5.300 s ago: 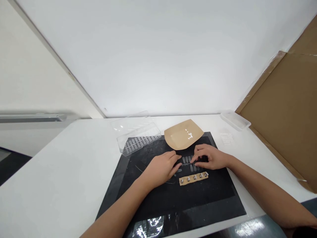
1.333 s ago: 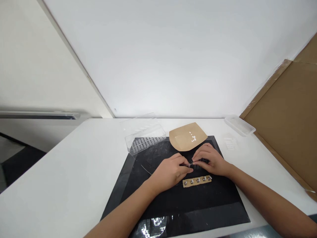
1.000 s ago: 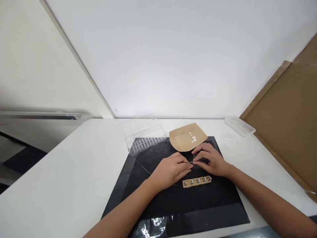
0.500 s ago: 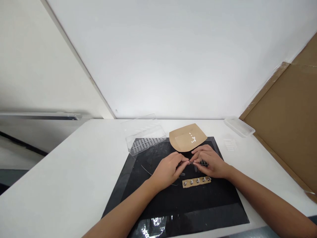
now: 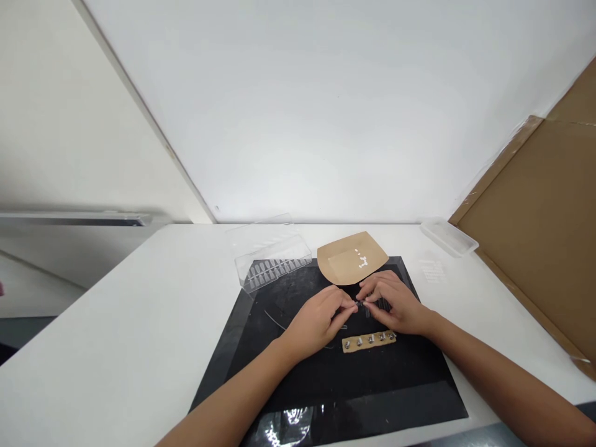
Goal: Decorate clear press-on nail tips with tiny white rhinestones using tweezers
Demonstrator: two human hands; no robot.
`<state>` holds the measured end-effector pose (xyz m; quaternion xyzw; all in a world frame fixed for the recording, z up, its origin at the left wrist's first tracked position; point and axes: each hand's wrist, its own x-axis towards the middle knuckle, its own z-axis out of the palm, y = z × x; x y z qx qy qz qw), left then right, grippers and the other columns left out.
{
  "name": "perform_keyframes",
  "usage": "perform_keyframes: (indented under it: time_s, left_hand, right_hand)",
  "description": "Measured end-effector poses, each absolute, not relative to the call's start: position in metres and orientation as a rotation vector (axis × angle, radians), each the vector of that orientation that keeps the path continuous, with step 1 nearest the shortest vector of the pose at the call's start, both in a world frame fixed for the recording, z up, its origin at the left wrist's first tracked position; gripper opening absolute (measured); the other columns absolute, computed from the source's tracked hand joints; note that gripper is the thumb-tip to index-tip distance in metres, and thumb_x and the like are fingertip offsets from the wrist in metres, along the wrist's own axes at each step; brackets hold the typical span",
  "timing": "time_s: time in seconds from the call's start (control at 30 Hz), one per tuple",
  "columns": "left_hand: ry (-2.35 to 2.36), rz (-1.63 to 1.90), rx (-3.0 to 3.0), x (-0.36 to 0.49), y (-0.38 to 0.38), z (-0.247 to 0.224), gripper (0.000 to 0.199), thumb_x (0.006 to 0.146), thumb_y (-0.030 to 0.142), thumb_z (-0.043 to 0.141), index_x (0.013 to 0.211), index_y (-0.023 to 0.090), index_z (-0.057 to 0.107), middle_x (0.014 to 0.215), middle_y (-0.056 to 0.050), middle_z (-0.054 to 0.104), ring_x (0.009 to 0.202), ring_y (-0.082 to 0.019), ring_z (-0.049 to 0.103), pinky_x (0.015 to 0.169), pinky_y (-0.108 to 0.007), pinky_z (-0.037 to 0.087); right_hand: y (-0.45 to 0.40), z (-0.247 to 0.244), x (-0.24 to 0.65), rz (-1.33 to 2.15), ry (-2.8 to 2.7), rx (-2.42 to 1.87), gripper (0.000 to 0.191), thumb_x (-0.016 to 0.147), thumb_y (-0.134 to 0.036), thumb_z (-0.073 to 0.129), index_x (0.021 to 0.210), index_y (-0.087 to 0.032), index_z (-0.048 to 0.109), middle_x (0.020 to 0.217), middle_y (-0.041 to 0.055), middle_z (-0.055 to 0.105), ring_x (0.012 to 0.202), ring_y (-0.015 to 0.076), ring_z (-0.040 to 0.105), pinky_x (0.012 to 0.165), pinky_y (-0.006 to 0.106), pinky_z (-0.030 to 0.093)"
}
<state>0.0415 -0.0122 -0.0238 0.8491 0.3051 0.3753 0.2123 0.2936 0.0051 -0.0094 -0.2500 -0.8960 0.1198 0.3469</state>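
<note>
Over the black mat [image 5: 344,391], my left hand [image 5: 321,316] and my right hand [image 5: 391,304] meet, fingertips pinched almost together. Something small and dark shows between them, too small to make out. Just below lies a tan strip [image 5: 369,342] bearing several small metallic pieces with white bits. Clear slim pieces [image 5: 367,312] lie on the mat, partly hidden by my right hand. Behind my hands is a brown card [image 5: 342,267] with small white pieces on it. An open clear box [image 5: 274,264] at the mat's upper left holds rows of clear nail-shaped tips.
A translucent tray [image 5: 449,238] sits at the back right of the white table [image 5: 116,335]. Brown cardboard [image 5: 549,236] stands along the right side, and a white wall [image 5: 326,112] rises behind. A thin curved strand [image 5: 274,320] lies left of my hands.
Both hands stay in nearly the same place. The small dark thing between the fingertips shows a little more clearly. A small bit of something pinkish has appeared at the far left edge.
</note>
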Motion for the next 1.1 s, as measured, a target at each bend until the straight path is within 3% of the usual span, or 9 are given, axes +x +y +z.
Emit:
perform_keyframes:
  time_s: [0.27,0.63,0.73,1.1]
  left_hand:
    - [0.770,1.126,2.415,0.042,-0.012,-0.023,0.007,0.105,0.022,0.060,0.100,0.019,0.064,0.095,-0.006,0.073,0.092,-0.019,0.068,0.083,-0.032,0.057]
    - [0.748,1.070,2.543,0.044,-0.014,-0.016,0.011,0.105,0.021,0.058,0.095,0.018,0.062,0.093,-0.006,0.073,0.089,-0.018,0.065,0.081,-0.031,0.057]
    - [0.738,1.005,2.636,0.044,-0.015,-0.013,0.014,0.107,0.021,0.056,0.095,0.018,0.062,0.092,-0.007,0.073,0.088,-0.019,0.065,0.079,-0.031,0.057]
    - [0.868,0.961,2.620,0.039,-0.008,-0.021,0.014,0.107,0.027,0.056,0.100,0.019,0.065,0.095,-0.005,0.074,0.093,-0.019,0.069,0.083,-0.031,0.058]
  right_hand:
    - [0.005,-0.007,0.289,0.168,-2.366,-0.602,0.020,0.096,-0.010,0.065,0.097,-0.025,0.051,0.103,0.0005,0.078,0.115,0.0212,0.069,0.091,0.039,0.044]
    - [0.005,0.001,0.285,-0.087,-2.374,-0.681,0.021,0.094,-0.011,0.065,0.088,-0.024,0.050,0.090,-0.0022,0.077,0.089,0.0177,0.068,0.077,0.037,0.033]
    - [0.007,0.006,0.287,-0.088,-2.328,-0.722,0.019,0.092,-0.011,0.066,0.090,-0.024,0.052,0.089,-0.0017,0.077,0.086,0.0185,0.066,0.079,0.037,0.033]
    - [0.011,-0.002,0.296,0.218,-2.362,-0.712,0.013,0.099,-0.015,0.061,0.101,-0.025,0.053,0.111,0.0036,0.078,0.104,0.0209,0.073,0.096,0.043,0.043]
